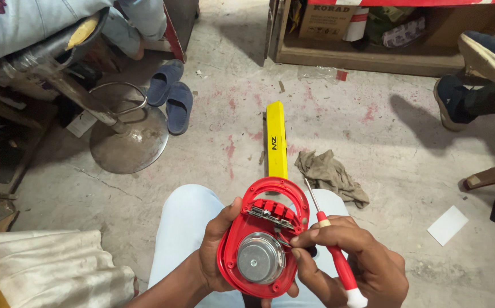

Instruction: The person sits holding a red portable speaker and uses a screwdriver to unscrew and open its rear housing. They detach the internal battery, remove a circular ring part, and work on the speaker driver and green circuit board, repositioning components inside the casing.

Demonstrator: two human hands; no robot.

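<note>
My left hand [216,245] grips a red oval plastic housing [228,256] from the left side, over my knees. Inside it sits a round silver speaker magnet [260,258], with a metal strip and red tabs above it. My right hand [355,256] holds a red-handled screwdriver [338,265], its thin shaft pointing up and away. The right fingertips pinch something small at the housing's inner right edge; what it is I cannot tell. A yellow bar [276,140] lies on the floor just beyond the housing.
A crumpled grey rag [330,174] lies right of the yellow bar. Blue slippers [170,97] and a round metal stool base [127,140] are at the left. Another person's shoes [475,74] are at the right. A white card [448,225] lies on the concrete floor.
</note>
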